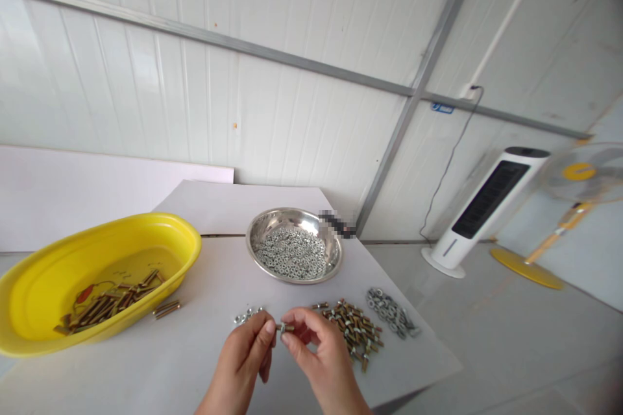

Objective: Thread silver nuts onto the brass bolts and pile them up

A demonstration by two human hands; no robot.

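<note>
My left hand (248,350) pinches one end of a brass-coloured bolt (291,329), which lies level between both hands. On its shaft sits a silver nut (283,328), gripped by the fingertips of my right hand (314,343). Just beyond my left hand are several loose nuts (248,315) on the table. To the right of my right hand lies a heap of bolts (357,327) with nuts on them. Past that heap is a pile of grey washers or nuts (389,311), too small to tell which.
A steel bowl (253,259) full of nuts stands behind my hands. At left a yellow tub (29,285) holds bare bolts, with a few bolts (166,308) beside it on the white table (195,363). Beyond the table's right edge stand a tower fan (487,207) and a yellow pedestal fan (555,227).
</note>
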